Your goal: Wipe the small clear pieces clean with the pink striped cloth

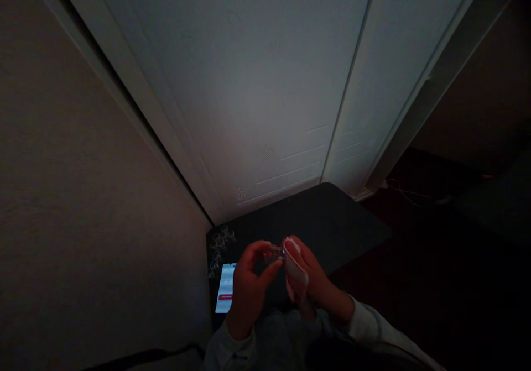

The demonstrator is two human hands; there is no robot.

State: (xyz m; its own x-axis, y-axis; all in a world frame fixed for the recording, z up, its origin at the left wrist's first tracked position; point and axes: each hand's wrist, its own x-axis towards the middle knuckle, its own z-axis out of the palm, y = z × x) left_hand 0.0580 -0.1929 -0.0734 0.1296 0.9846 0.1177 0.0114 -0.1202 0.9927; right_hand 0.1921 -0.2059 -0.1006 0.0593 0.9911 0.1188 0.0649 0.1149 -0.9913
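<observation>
My left hand (pixel 250 280) is closed, with thumb and fingers pinching a small clear piece (pixel 272 255) that has a rounded, see-through body. Whether it is glass or plastic I cannot tell. A folded pink-and-white cloth (pixel 295 268) is gripped in my right hand (pixel 317 277), its edge up against the right end of the clear piece. Both hands are held close together above the dark table (pixel 323 221). Some of the right fingers are hidden behind the cloth.
Several similar clear pieces (pixel 222 239) lie in a cluster at the table's left corner. A phone with a lit screen (pixel 224 291) lies beside my left hand, partly covered by it. White panelled doors (pixel 265 100) rise behind the table, and a wall (pixel 136 238) stands on the left.
</observation>
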